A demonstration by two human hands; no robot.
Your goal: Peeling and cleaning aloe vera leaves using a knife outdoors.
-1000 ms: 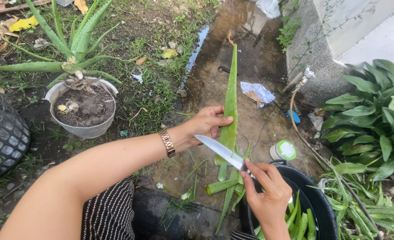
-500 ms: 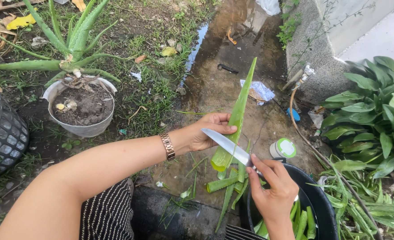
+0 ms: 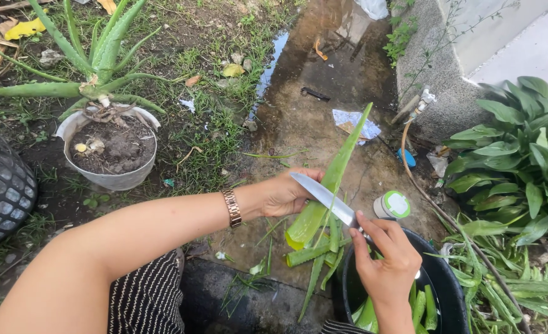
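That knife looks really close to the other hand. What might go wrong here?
The knife blade lies across the aloe leaf right beside the left hand, so a slip may nick those fingers. The ground looks wet, so footing may be slick.

Green leaf (image 3: 332, 179), silver knife blade (image 3: 323, 196).
Black bucket (image 3: 441, 278); white pot (image 3: 110, 179); gold watch (image 3: 231, 207); black-and-white striped cloth (image 3: 147, 297).

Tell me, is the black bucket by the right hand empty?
No, the black bucket beside the right hand already holds several green leaf pieces.
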